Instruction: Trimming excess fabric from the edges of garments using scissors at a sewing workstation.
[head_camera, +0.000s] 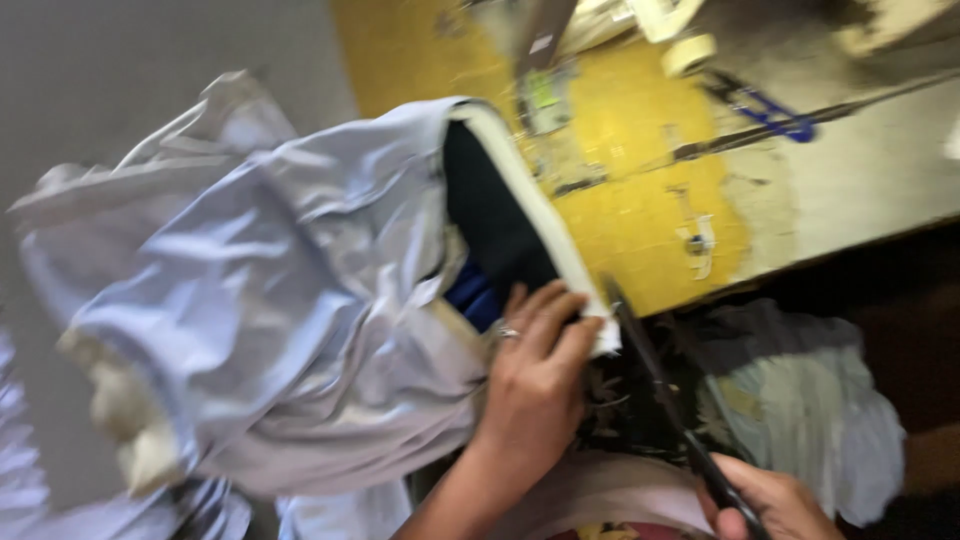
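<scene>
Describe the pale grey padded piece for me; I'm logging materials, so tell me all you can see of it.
The padded piece is a bulky, crumpled bundle of shiny pale grey fabric with cream foam or wadding showing at its edges. A dark lining with a bit of blue shows at its open end. It lies across the yellow worktable. The left hand grips its white edge, where the tip of black scissors, held by the right hand, meets it. The picture is blurred.
</scene>
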